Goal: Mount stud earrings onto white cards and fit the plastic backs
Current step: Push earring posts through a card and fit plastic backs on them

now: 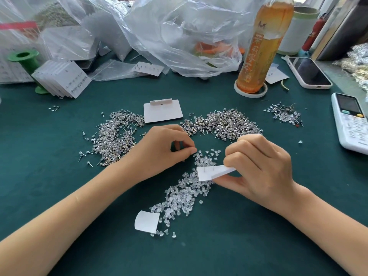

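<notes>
Right hand (256, 168): a small white card (214, 172) is being pinched between thumb and curled fingers (239, 156), held tilted just above the cloth; two stud posts (208, 168) are sticking up through it. Left hand (161, 150): thumb and forefinger tips (192, 150) are being pressed together at the upper edge of the clear plastic backs (185, 192); whether a back is being gripped between them cannot be told.

Surface: a dark green cloth (49, 176) is covering the table. Beyond the fingers, clear plastic bags (179, 30), a tea bottle (262, 46), a stack of white cards (63, 78) and two phones (308, 72) are lying.

The backs are lying scattered directly beneath and toward the body from both sets of fingertips. Loose stud earrings are lying in two heaps: one (115, 134) outboard of the left fingers, one (223, 122) just beyond the right knuckles. A blank card (162, 111) is lying beyond the left fingers, between the heaps. A curled white paper piece (146, 221) is resting at the near end of the backs.
</notes>
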The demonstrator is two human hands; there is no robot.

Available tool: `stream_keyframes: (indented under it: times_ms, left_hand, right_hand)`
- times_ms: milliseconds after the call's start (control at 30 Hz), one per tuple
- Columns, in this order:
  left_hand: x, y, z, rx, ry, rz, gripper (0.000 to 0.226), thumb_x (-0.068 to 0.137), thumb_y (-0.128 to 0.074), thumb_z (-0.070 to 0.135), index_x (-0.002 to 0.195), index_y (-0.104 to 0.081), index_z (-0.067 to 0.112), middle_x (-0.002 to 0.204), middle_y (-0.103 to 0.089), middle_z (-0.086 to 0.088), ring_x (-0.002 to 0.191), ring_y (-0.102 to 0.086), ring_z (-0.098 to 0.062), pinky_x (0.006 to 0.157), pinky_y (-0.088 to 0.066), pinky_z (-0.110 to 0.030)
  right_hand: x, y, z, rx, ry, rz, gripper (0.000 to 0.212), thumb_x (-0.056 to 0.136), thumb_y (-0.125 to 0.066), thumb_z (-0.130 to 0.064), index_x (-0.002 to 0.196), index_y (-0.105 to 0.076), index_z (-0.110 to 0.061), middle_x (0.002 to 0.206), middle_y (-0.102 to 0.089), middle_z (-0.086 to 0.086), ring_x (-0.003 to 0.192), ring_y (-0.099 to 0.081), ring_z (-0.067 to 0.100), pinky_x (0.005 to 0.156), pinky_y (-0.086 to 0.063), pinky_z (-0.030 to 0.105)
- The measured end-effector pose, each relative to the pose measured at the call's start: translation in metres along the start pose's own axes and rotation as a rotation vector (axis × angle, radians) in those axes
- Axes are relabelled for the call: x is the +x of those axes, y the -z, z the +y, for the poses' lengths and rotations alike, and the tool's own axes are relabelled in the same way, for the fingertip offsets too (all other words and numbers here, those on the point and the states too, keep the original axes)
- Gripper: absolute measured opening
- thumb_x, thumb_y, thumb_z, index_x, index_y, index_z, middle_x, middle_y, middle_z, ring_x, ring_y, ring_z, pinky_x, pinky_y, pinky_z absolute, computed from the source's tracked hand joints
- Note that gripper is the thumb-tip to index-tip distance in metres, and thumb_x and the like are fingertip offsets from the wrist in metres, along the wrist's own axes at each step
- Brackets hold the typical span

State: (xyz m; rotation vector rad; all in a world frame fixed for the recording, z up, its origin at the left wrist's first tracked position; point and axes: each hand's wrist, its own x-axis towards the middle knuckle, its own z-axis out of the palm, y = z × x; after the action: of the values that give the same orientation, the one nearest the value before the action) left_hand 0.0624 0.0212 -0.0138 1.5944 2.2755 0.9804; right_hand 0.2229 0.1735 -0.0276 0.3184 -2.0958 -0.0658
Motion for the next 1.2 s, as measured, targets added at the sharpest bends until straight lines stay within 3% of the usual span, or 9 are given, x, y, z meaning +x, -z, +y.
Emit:
stream_keyframes:
  times_ms: [367, 467, 567, 667, 1200]
  left_hand:
    - [-0.003, 0.004, -0.001, 0.056, -0.032, -0.055, 0.007, 0.084, -0.070, 0.017, 0.088, -0.072, 0.022, 0.088, -0.061, 0.012, 0.073, -0.056, -0.003, 0.068, -0.042, -0.012]
    - [-0.004, 0.003, 0.010, -0.196, 0.062, -0.044, 0.004, 0.084, -0.069, 0.016, 0.084, -0.070, 0.019, 0.078, -0.065, 0.011, 0.067, -0.056, 0.000, 0.066, -0.042, -0.010]
    - [-0.006, 0.001, 0.025, -0.506, 0.157, -0.131, 0.002, 0.084, -0.068, 0.016, 0.084, -0.070, 0.015, 0.078, -0.068, 0.005, 0.071, -0.059, -0.006, 0.070, -0.049, -0.019]
    - [-0.010, 0.001, 0.033, -0.629, 0.212, -0.211, 0.003, 0.083, -0.068, 0.015, 0.083, -0.071, 0.013, 0.079, -0.069, 0.002, 0.073, -0.062, -0.008, 0.074, -0.050, -0.020]
    - [-0.015, 0.000, 0.037, -0.633, 0.258, -0.237, 0.003, 0.084, -0.069, 0.015, 0.083, -0.071, 0.012, 0.077, -0.069, 0.003, 0.072, -0.062, -0.007, 0.069, -0.047, -0.014]
  right_hand:
    - [0.001, 0.000, 0.001, -0.018, 0.008, 0.000, 0.037, 0.087, -0.067, -0.040, 0.076, -0.043, -0.014, 0.069, -0.061, 0.003, 0.075, -0.049, 0.020, 0.068, -0.040, 0.022]
    - [0.001, 0.000, 0.001, -0.034, 0.027, 0.001, 0.034, 0.090, -0.063, -0.038, 0.075, -0.044, -0.014, 0.068, -0.062, 0.003, 0.075, -0.048, 0.019, 0.066, -0.041, 0.023]
    - [0.002, 0.001, 0.000, -0.047, 0.049, -0.005, 0.034, 0.093, -0.059, -0.037, 0.072, -0.049, -0.013, 0.068, -0.062, 0.003, 0.075, -0.049, 0.020, 0.064, -0.042, 0.025]
    - [0.002, 0.001, 0.001, -0.058, 0.063, -0.022, 0.039, 0.093, -0.058, -0.036, 0.064, -0.057, -0.010, 0.068, -0.062, 0.003, 0.075, -0.050, 0.021, 0.063, -0.043, 0.026]
    - [0.002, 0.002, 0.000, -0.099, 0.103, -0.050, 0.044, 0.094, -0.056, -0.034, 0.058, -0.062, -0.011, 0.066, -0.063, 0.002, 0.075, -0.051, 0.019, 0.055, -0.046, 0.030]
